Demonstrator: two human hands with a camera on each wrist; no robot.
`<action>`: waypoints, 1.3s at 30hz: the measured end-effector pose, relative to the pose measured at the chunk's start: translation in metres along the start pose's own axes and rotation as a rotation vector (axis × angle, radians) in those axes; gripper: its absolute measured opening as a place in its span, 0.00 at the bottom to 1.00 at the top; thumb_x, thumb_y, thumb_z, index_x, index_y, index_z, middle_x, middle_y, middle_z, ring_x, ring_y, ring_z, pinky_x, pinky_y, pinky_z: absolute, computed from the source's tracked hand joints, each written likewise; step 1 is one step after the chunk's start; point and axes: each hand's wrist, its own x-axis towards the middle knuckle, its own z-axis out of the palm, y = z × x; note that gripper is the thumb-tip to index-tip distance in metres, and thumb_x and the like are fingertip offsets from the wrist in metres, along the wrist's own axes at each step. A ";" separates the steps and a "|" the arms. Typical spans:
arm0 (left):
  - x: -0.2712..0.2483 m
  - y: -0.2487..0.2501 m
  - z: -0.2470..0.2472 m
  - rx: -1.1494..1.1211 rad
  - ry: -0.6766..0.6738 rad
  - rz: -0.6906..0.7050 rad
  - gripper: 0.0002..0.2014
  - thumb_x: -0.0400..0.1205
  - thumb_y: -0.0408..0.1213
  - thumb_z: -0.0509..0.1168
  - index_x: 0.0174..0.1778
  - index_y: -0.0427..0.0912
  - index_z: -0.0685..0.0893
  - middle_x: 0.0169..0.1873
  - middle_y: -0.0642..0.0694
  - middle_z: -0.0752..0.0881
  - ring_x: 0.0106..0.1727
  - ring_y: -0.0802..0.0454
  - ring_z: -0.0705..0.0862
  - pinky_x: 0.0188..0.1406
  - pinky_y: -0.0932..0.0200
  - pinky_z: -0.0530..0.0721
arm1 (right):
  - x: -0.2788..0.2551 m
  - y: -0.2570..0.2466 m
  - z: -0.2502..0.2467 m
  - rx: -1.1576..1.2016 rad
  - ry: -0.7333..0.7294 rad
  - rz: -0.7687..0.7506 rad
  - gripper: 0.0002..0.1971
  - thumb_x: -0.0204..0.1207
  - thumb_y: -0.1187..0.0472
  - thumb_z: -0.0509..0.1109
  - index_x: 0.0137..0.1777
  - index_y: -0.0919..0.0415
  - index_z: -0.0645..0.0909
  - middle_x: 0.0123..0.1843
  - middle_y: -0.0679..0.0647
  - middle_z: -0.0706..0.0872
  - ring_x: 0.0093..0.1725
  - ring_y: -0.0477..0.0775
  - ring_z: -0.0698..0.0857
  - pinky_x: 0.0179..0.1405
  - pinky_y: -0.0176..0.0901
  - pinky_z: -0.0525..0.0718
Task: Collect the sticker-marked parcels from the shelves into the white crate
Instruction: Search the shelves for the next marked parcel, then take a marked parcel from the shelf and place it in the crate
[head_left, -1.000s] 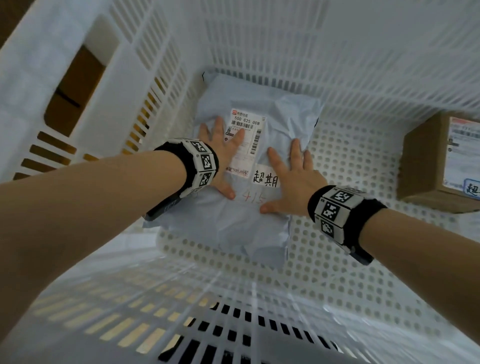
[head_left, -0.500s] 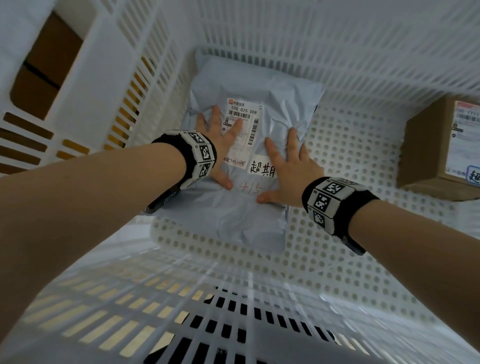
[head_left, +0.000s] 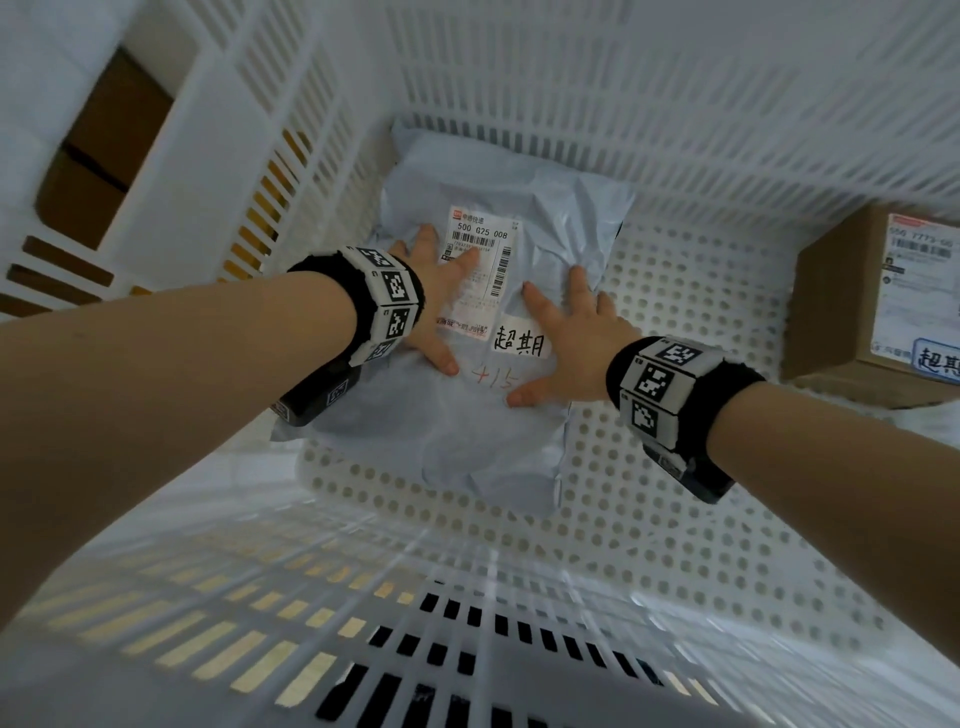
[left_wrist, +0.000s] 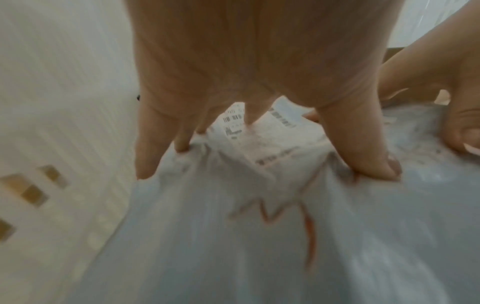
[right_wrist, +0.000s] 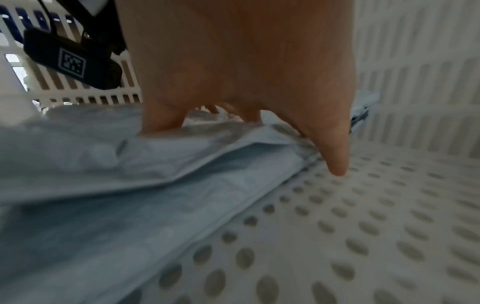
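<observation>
From the head view, you have both hands flat on the grey mailer parcel (head_left: 483, 332), which lies on the perforated floor of the white crate (head_left: 675, 493), tucked toward its far left corner; your left hand (head_left: 434, 301) presses with straight fingers over the shipping label (head_left: 480, 254), and your right hand (head_left: 569, 345) spreads just beside the handwritten sticker (head_left: 521, 343). A cardboard box (head_left: 878, 312) with its own sticker sits well apart by the right wall. This looks like the placing step for this parcel, nearly done. In the left wrist view, your fingers (left_wrist: 363, 148) dent the soft plastic without curling round it, so nothing is gripped. In the right wrist view, your little finger (right_wrist: 335, 152) hangs past the mailer's folded edge over the floor holes, the other fingers resting extended on the bag. Next, I judge, you need only lift both palms straight up so the limp bag does not drag, then go back to the shelves for another marked parcel.
</observation>
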 end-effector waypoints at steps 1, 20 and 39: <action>-0.003 0.000 -0.006 0.007 -0.002 0.005 0.68 0.55 0.70 0.74 0.82 0.54 0.38 0.79 0.36 0.47 0.78 0.32 0.58 0.76 0.38 0.66 | -0.002 -0.001 -0.007 0.000 0.005 0.003 0.61 0.57 0.27 0.73 0.82 0.39 0.37 0.83 0.60 0.31 0.82 0.73 0.45 0.78 0.66 0.58; -0.172 0.017 -0.140 -0.336 0.544 0.225 0.15 0.83 0.44 0.61 0.58 0.41 0.86 0.51 0.46 0.89 0.57 0.50 0.85 0.63 0.55 0.80 | -0.147 -0.051 -0.171 0.309 0.500 0.119 0.17 0.81 0.59 0.65 0.63 0.70 0.80 0.57 0.62 0.87 0.53 0.60 0.89 0.56 0.53 0.87; -0.423 0.100 -0.139 -0.348 0.918 0.683 0.12 0.83 0.41 0.62 0.52 0.39 0.87 0.45 0.47 0.89 0.47 0.54 0.87 0.32 0.70 0.75 | -0.452 -0.098 -0.113 0.703 1.127 0.305 0.13 0.83 0.69 0.58 0.60 0.73 0.81 0.34 0.55 0.83 0.30 0.51 0.82 0.46 0.45 0.85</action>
